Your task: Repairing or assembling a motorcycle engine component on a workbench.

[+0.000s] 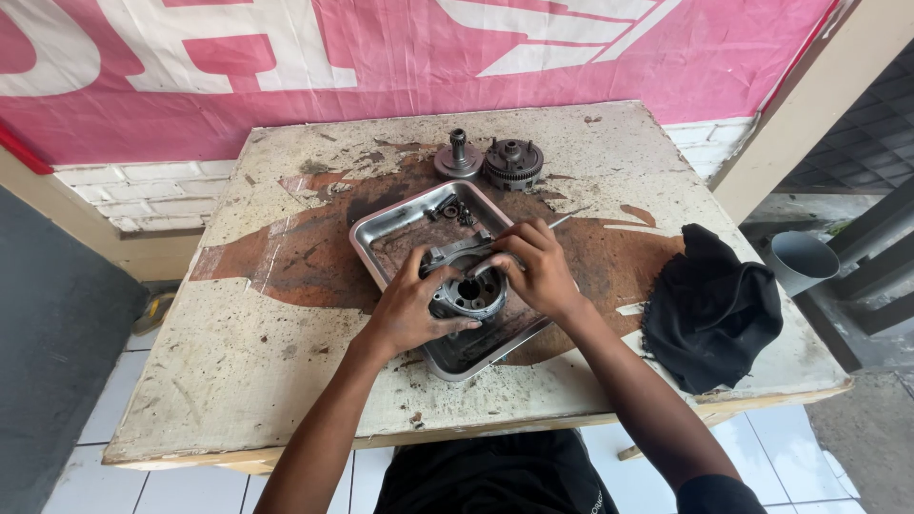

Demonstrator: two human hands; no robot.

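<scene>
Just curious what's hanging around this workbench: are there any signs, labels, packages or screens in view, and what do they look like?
Banner: hangs on the wall behind the table, a wide pink sheet with large white lettering, wrinkled.
No packages, labels or screens show.

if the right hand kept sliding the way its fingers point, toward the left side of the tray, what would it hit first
Most likely the left hand. The right hand points left across the round metal part both hands grip inside the steel tray, and the fingertips almost meet above it. Depth is hard to judge.
</scene>
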